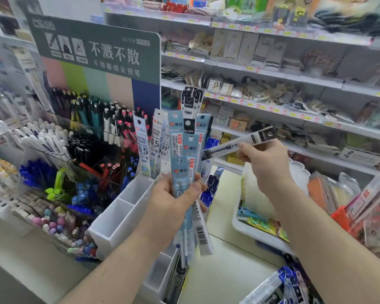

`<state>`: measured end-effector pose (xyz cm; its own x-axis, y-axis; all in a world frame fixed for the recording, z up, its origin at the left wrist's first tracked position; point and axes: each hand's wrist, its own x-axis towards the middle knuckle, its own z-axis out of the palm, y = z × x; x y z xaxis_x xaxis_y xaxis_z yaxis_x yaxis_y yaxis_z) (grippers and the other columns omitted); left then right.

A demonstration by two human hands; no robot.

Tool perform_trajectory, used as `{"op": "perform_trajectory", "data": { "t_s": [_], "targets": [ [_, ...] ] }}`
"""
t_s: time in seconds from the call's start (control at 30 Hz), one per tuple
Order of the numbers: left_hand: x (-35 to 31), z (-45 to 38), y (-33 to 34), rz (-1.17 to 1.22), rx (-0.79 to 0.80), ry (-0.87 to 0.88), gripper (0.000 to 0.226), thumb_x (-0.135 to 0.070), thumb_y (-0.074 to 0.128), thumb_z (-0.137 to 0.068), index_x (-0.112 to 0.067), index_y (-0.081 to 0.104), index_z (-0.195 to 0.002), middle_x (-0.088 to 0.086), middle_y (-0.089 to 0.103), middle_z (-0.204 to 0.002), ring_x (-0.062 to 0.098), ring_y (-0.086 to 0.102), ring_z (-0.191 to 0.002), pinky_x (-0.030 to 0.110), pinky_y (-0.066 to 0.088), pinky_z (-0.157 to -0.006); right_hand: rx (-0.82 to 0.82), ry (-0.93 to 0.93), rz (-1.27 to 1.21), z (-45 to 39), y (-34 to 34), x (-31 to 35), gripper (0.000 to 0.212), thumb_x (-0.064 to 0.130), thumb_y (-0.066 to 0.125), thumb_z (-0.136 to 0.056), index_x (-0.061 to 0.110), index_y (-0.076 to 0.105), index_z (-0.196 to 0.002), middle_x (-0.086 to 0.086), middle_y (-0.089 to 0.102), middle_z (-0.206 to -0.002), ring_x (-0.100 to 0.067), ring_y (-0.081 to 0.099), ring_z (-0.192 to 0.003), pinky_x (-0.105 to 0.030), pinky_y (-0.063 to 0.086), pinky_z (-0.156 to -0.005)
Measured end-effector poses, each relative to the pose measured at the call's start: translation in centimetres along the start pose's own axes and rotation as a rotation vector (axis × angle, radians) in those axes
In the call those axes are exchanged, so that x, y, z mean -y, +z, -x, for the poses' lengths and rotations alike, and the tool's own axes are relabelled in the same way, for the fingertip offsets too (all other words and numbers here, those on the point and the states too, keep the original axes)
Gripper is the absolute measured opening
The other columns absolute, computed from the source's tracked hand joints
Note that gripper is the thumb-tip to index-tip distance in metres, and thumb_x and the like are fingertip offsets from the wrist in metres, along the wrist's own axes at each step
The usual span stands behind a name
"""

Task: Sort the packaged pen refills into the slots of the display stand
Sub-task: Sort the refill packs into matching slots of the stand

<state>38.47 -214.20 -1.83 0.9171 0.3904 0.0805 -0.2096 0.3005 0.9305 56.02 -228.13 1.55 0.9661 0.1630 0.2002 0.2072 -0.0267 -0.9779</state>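
Note:
My left hand (173,202) grips a fanned bunch of packaged pen refills (184,154), mostly light blue packs with a few black-topped ones sticking up behind. My right hand (264,163) pinches a single black-headed refill pack (239,142), held nearly level to the right of the bunch. Below and left of my left hand stands the white display stand (119,218) with open rectangular slots. Two white 0.5 refill packs (142,145) stand in its far slot. A lower slot holds dark refills (177,279).
A tiered pen display (75,132) with a green sign (101,51) fills the left. Store shelves (272,73) of small goods run across the back. A white basket (246,229) of stock sits to the right, with loose blue packs (279,286) at the bottom right.

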Motion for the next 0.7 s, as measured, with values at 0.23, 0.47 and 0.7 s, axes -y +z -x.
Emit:
{"op": "perform_trajectory", "data": {
  "t_s": [0.23,0.47,0.7],
  "targets": [
    [-4.0,0.6,-0.2,0.072,-0.098,0.215,0.014,-0.036,0.076,-0.067,-0.034,0.076,-0.081,0.001,0.074,-0.082,0.017,0.067,-0.056,0.028,0.058,-0.058,0.09,-0.269,0.181,-3.9,5.2,4.4,0.008,0.013,0.071,-0.091,0.012,0.071,-0.083,0.0,0.072,-0.073,-0.013,0.071,-0.068,-0.032,0.058,-0.066],
    [-4.9,0.8,-0.4,0.035,-0.152,0.231,0.009,-0.036,0.076,-0.07,-0.036,0.076,-0.08,-0.001,0.075,-0.082,0.015,0.067,-0.057,0.026,0.058,-0.059,0.125,-0.342,0.49,-6.1,10.3,4.4,0.031,0.025,0.063,-0.095,0.02,0.054,-0.066,0.002,0.057,-0.065,-0.017,0.051,-0.064,-0.032,0.043,-0.064],
    [-4.7,1.4,-0.9,-0.006,-0.149,0.214,0.015,-0.025,0.068,-0.077,-0.038,0.076,-0.08,-0.002,0.074,-0.084,0.014,0.068,-0.06,0.027,0.058,-0.062,0.103,-0.368,0.643,-7.5,11.5,6.2,0.019,0.017,0.057,-0.094,0.009,0.061,-0.077,-0.003,0.06,-0.073,-0.019,0.054,-0.069,-0.029,0.046,-0.061]
  ]
}}
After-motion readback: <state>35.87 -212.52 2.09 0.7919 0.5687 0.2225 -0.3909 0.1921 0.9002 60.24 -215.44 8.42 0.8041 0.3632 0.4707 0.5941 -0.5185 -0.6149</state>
